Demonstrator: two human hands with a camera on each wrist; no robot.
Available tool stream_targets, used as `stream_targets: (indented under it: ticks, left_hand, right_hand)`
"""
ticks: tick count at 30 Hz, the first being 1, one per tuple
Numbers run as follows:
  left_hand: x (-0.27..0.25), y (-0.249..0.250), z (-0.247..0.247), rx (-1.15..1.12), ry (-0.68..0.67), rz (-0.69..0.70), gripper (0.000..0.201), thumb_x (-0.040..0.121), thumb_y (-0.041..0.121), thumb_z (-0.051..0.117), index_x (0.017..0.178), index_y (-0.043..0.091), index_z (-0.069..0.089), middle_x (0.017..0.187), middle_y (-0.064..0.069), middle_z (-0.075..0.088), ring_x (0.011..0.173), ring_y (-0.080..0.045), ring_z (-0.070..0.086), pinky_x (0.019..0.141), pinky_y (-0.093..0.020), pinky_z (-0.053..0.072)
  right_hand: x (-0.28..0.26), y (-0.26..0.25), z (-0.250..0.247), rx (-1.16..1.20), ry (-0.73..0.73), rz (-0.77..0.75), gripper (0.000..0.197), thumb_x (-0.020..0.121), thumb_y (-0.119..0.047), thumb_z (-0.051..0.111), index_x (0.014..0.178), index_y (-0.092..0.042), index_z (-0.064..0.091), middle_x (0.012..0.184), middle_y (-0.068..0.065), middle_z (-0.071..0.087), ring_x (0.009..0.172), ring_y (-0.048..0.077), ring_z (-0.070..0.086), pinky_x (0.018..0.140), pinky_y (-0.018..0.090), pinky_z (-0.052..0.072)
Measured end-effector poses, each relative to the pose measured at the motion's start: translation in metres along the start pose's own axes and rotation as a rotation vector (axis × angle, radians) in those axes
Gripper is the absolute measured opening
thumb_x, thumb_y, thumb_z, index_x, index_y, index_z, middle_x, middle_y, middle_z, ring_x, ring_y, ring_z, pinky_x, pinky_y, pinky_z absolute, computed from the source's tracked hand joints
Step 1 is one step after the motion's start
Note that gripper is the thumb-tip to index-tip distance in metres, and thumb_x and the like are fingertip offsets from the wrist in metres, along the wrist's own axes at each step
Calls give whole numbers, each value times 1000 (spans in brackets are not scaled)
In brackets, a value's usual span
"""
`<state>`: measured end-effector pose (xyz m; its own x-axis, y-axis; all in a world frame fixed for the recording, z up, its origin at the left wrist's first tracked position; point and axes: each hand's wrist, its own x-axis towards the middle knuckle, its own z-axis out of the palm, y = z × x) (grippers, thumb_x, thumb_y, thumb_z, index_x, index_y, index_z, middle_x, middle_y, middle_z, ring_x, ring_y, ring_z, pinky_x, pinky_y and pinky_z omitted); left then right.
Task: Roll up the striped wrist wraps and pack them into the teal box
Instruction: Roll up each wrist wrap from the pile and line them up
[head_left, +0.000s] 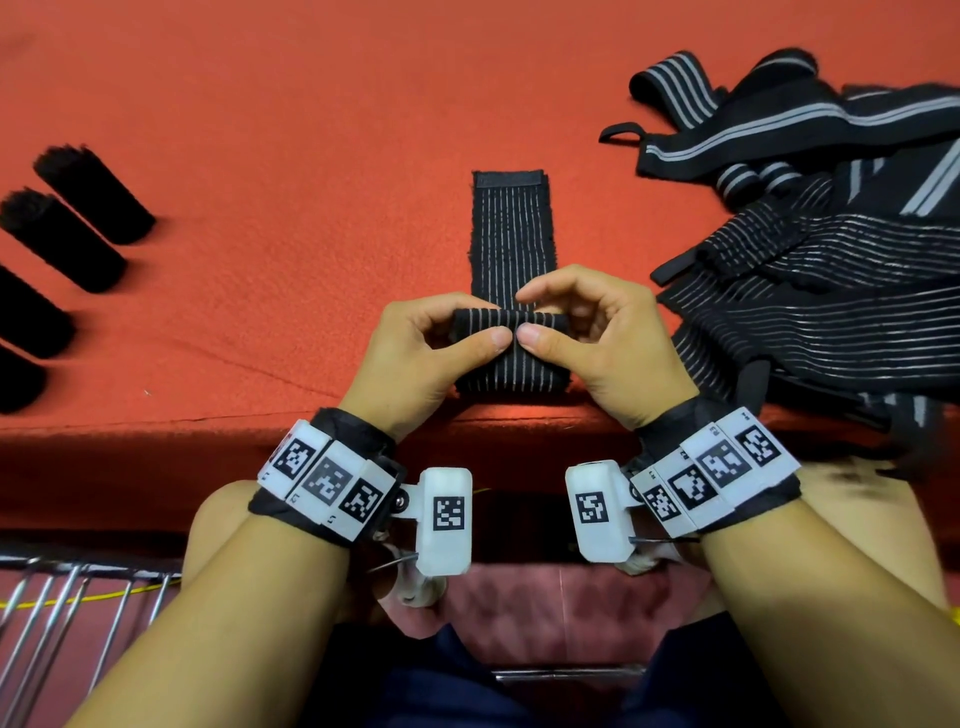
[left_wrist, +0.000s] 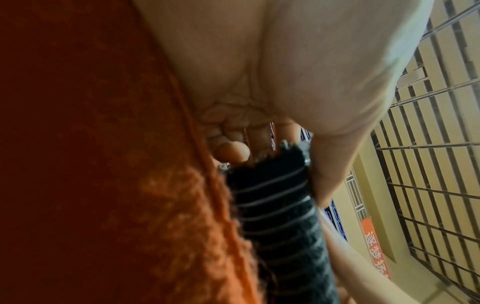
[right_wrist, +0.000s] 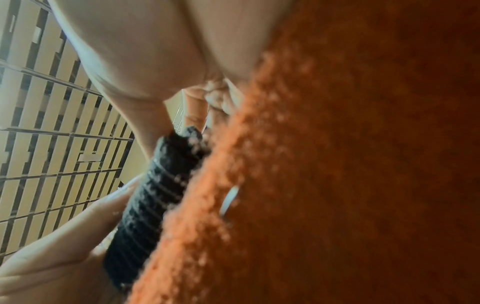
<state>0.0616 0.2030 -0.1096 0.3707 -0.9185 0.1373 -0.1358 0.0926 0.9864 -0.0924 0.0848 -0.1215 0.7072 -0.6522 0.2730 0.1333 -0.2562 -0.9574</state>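
A black wrist wrap (head_left: 510, 234) with thin white stripes lies lengthwise on the orange cloth, its near end folded into a small roll (head_left: 506, 325). My left hand (head_left: 441, 343) and right hand (head_left: 576, 327) pinch that roll from either side, thumbs meeting in front at its middle. The left wrist view shows the striped roll (left_wrist: 275, 205) under my thumb and curled fingers. In the right wrist view the same roll (right_wrist: 153, 191) sits between thumb and cloth. No teal box is in view.
Several rolled black wraps (head_left: 78, 208) lie in a row at the left. A heap of unrolled striped wraps (head_left: 810, 218) covers the right side. The orange cloth's (head_left: 260, 130) front edge runs just under my wrists. A metal rack (head_left: 78, 597) sits below at left.
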Motion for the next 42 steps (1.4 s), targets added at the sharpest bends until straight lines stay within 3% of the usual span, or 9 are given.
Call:
stream_targets:
  ticks: [3,9,13,17,22,29,33,36,42]
  left_hand:
    - [0,2,1,14,1,13,15,89,3,72,104,3,71,80,8,72,72,-4,65,65,-16,49]
    - [-3,6,1,-77,-33,5,39,88,-9,66,121,12,58,80,5,73,69,-6,66,61,-16,52]
    - [-3,6,1,-46,-24,21,33,87,-11,66,115,6,59,74,12,70,62,2,63,55,-11,49]
    - [-2,5,0,-38,24,2,24,88,-8,66,107,7,63,73,9,72,62,-1,65,53,-12,49]
    - [-2,5,1,-58,48,-40,22,88,-8,66,107,4,65,73,4,73,62,-5,67,53,-14,49]
    - [-2,4,1,7,24,-29,18,89,0,70,107,4,68,69,11,69,62,-2,62,55,-15,48]
    - [0,4,3,68,-11,10,25,82,18,80,105,15,72,92,-9,72,86,-15,65,79,-33,54]
    - [1,2,2,72,-1,9,27,83,24,79,105,9,72,100,-20,71,90,-22,65,86,-44,54]
    - [-1,0,0,52,22,-38,15,88,18,74,102,14,73,91,-8,74,84,-21,70,64,-42,56]
  right_hand:
    - [1,1,0,5,-12,9,24,83,-9,77,104,-19,69,96,3,72,88,16,67,85,49,56]
    - [2,-1,-1,78,-50,61,28,88,1,73,105,-19,63,91,7,70,85,12,70,74,27,57]
    - [5,0,0,6,-39,31,24,86,-10,73,104,-22,64,103,6,69,95,18,67,84,41,57]
    - [3,0,-2,-55,-62,-27,21,86,-11,76,105,-10,69,104,9,70,100,27,67,92,46,53]
    - [-1,-3,-6,-15,-118,-9,40,73,-4,87,109,-13,72,109,3,74,107,19,69,97,40,55]
    - [-3,-3,-1,-148,-15,-2,25,75,-11,87,96,-22,77,92,-8,76,89,5,71,83,24,53]
    - [-3,-2,-2,-129,32,-2,20,77,-12,85,94,-19,77,89,-5,76,84,8,70,80,31,57]
    - [-2,-1,-2,-131,43,11,17,79,-13,84,93,-19,77,88,-2,75,81,9,68,79,37,58]
    - [-1,0,0,-55,35,28,29,80,-16,83,104,-24,69,89,1,73,81,10,67,82,35,58]
